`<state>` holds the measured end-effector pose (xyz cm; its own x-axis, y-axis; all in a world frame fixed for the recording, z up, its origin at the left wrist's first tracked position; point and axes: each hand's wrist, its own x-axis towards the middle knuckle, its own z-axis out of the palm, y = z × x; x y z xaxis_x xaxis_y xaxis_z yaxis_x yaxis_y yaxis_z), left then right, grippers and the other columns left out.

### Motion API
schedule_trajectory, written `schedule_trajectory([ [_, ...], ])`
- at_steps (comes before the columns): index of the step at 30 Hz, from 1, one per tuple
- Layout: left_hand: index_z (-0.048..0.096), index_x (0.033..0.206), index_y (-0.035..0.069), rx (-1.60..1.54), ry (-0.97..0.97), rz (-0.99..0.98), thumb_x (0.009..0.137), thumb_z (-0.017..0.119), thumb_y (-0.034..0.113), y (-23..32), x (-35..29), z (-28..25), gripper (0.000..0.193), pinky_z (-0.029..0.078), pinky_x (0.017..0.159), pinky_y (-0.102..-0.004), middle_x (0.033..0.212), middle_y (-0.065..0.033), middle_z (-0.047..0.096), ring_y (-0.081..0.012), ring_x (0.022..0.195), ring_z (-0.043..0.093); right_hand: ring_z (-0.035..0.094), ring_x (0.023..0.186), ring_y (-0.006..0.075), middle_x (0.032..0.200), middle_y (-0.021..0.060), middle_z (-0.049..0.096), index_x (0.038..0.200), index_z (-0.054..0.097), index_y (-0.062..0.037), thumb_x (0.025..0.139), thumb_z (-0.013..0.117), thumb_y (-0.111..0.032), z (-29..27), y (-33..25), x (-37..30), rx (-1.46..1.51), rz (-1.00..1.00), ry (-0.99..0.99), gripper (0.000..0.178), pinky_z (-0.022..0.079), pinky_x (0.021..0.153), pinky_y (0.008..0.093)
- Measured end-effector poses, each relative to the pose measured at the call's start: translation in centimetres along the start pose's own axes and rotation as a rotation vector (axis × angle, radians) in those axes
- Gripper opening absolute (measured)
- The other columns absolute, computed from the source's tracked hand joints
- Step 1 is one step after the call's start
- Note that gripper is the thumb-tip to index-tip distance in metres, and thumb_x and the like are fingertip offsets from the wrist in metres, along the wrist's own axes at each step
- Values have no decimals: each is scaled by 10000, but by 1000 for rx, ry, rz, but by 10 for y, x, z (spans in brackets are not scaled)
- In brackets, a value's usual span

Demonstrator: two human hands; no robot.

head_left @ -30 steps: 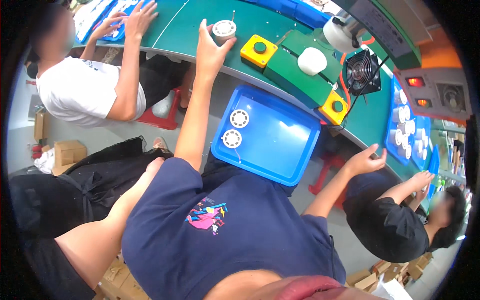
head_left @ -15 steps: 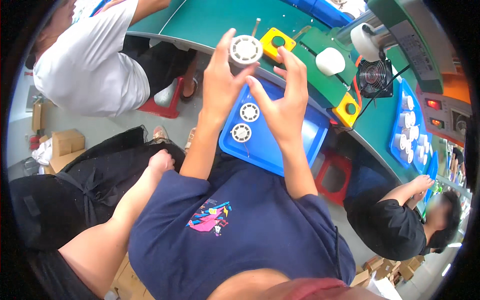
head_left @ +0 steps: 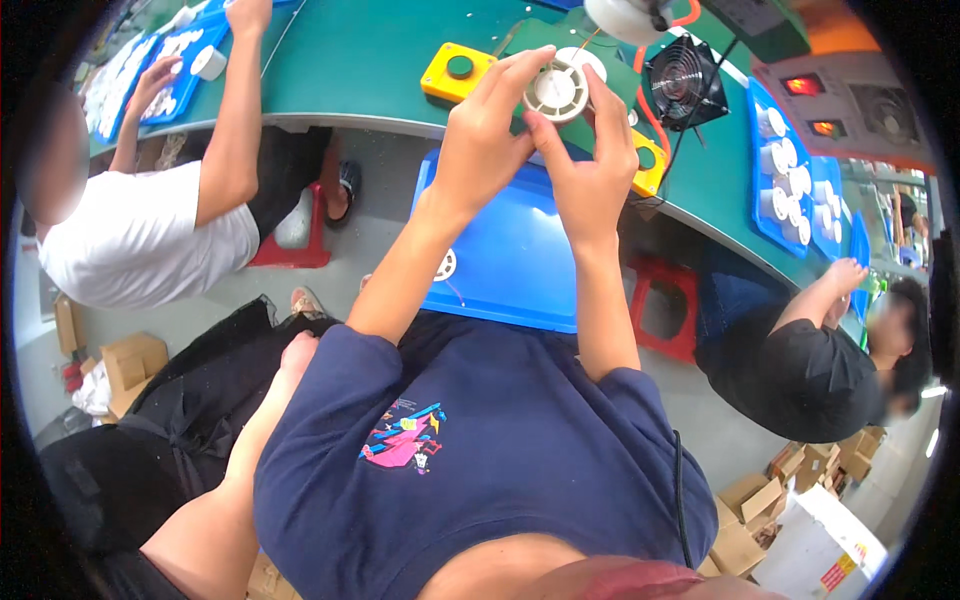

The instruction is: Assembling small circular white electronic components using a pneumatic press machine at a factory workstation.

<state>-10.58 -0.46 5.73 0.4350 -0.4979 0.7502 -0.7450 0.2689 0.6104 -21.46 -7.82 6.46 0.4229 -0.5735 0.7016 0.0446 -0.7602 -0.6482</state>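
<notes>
A white round plastic part with slots around its face (head_left: 556, 94) is between my two hands, in front of a pale round seat on the green press. The fingers of my left hand (head_left: 482, 145) grip its left side, with the thumb below. My right hand (head_left: 592, 172) has its thumb at the lower edge and its fingers along the right side. Below them lies a blue tray (head_left: 500, 285). In it, a second white slotted part (head_left: 446, 265) with a thin wire is partly hidden by my left forearm.
Yellow button boxes (head_left: 457, 72) with green buttons flank the press. A black fan (head_left: 686, 83) stands to the right, by an orange control box (head_left: 850, 110). Blue trays of white cups (head_left: 785, 180) lie farther right. People sit at left and right; another is close at lower left.
The view has shifted. My left hand has carried the slotted part rightward to the press seat, and my right hand, apart from it before, has closed on its right side.
</notes>
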Motion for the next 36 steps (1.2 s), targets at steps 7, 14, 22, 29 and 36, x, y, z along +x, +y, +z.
schedule_trajectory([
  [7,569,1380,113,-53,42,64,751,784,-32,-14,30,37,680,582,879,-413,1280,-138,659,-385,1108,673,672,1054,337,1185,173,677,1341,592,-7,811,857,-179,-4,36,28,2,-63,98,618,534,892,410],
  [14,572,1340,83,-28,-22,-35,802,815,97,-24,32,48,590,562,877,-422,1210,-173,681,-399,1082,667,667,1050,330,1146,169,680,1277,625,-4,829,838,-212,-6,46,35,-45,-35,79,537,530,884,411],
  [22,576,1336,77,55,-122,-83,788,834,154,-28,38,43,612,484,1004,-478,1212,-199,680,-398,1178,617,664,1061,305,1125,168,687,1268,644,-5,825,834,-268,-4,55,38,17,152,34,549,523,901,406],
  [29,583,1322,34,197,-127,-27,822,827,193,-23,18,15,578,450,1041,-477,1326,-212,609,-423,1236,566,648,1083,288,1163,166,662,1268,618,6,833,811,-287,5,62,37,114,194,60,558,523,933,389],
  [36,617,1296,24,338,3,-159,931,739,250,-53,-10,-34,447,451,1039,-444,1329,-205,566,-373,1219,547,617,1133,290,1179,170,615,1279,593,12,844,812,-298,4,50,36,160,214,64,577,516,955,401],
])
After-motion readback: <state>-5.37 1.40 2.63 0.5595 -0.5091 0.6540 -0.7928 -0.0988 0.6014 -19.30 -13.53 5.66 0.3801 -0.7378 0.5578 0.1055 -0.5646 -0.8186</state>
